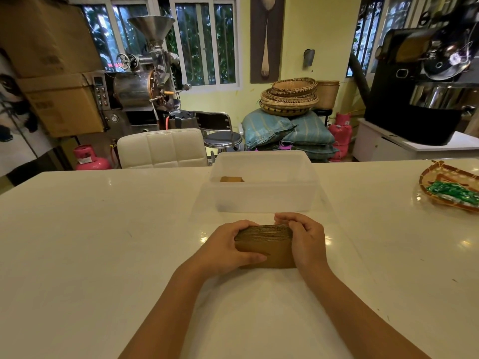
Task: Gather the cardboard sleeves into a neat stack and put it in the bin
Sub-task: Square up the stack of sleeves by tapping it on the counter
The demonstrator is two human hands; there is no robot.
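Bin [263,193] just beyond held stack [267,244]

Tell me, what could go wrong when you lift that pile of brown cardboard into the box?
1. The stack of sleeves is only squeezed at its ends by the left hand and right hand, so the loose middle ones might slip out.
2. The bin has a tall near wall; the stack could bump it and fan apart.
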